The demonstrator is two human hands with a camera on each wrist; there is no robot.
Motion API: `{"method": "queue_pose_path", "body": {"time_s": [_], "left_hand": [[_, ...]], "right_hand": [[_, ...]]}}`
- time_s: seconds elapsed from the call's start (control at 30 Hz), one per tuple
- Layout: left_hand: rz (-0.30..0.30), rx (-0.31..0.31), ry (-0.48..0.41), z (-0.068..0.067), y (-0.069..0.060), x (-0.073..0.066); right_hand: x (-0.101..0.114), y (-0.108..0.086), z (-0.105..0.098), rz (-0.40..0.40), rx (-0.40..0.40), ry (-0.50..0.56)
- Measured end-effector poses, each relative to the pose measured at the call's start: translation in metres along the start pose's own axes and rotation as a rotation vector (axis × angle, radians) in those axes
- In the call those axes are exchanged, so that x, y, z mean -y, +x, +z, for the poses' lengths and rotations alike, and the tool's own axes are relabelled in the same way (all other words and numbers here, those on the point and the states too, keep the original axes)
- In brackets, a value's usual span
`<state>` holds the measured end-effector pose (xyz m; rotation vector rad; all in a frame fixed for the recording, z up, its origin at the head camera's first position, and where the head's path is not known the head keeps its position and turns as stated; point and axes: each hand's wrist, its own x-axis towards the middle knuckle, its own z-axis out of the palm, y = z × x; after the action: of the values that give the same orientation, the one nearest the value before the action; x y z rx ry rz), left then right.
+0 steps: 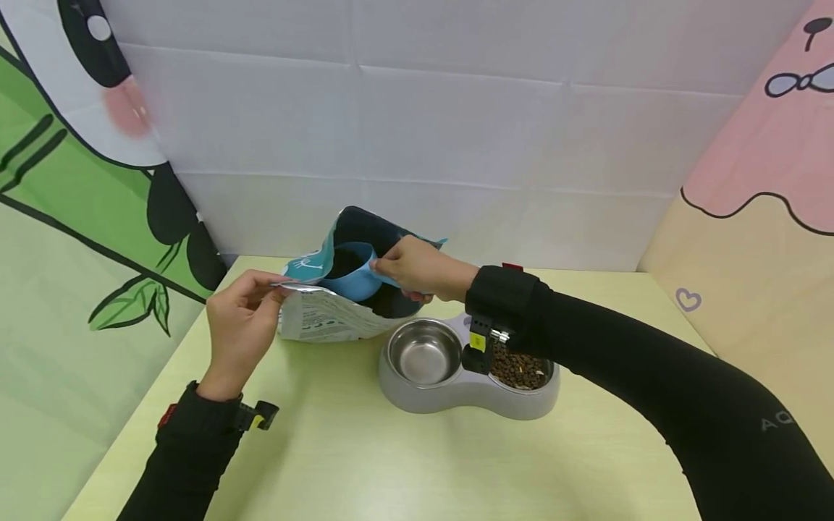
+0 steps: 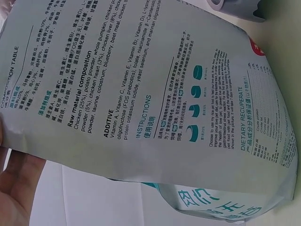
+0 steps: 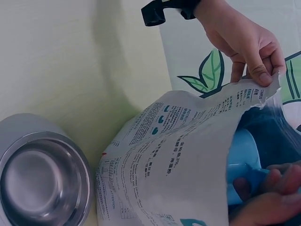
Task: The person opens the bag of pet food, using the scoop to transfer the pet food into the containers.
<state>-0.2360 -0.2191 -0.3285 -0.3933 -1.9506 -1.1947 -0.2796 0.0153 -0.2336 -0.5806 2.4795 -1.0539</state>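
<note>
A teal and silver pet food bag (image 1: 319,318) stands with its mouth spread wide at the back of the table. My left hand (image 1: 242,325) pinches the bag's left edge between thumb and fingers; the right wrist view shows this left hand (image 3: 249,52) too. Inside the mouth, my right hand (image 1: 420,268) grips the handle of a light blue scoop (image 1: 355,284). The scoop's cup looks dark inside, and I cannot tell what it holds. Printed text covers the bag's back (image 2: 117,165) in the left wrist view. The bag's depth is hidden.
A grey double bowl (image 1: 436,401) sits right in front of the bag. Its left steel bowl (image 1: 425,354) shows bare metal; brown kibble (image 1: 517,369) fills the right one, partly behind my right wrist. A white wall (image 1: 456,130) rises behind the pale yellow table (image 1: 365,463).
</note>
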Motion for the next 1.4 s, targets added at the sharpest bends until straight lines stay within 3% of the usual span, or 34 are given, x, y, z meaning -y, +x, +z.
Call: {"method": "queue_pose_path", "body": {"time_s": [0.4, 1.0, 1.4], "left_hand": [[0.003, 0.004, 0.018, 0.000, 0.001, 0.001], [-0.015, 0.006, 0.042, -0.003, 0.004, 0.004], [-0.012, 0.022, 0.030, 0.000, 0.005, 0.005]], "right_hand": [[-0.001, -0.008, -0.004, 0.015, 0.001, 0.004], [-0.005, -0.017, -0.007, -0.050, 0.019, 0.052], [-0.012, -0.022, -0.008, -0.048, 0.006, 0.042]]}}
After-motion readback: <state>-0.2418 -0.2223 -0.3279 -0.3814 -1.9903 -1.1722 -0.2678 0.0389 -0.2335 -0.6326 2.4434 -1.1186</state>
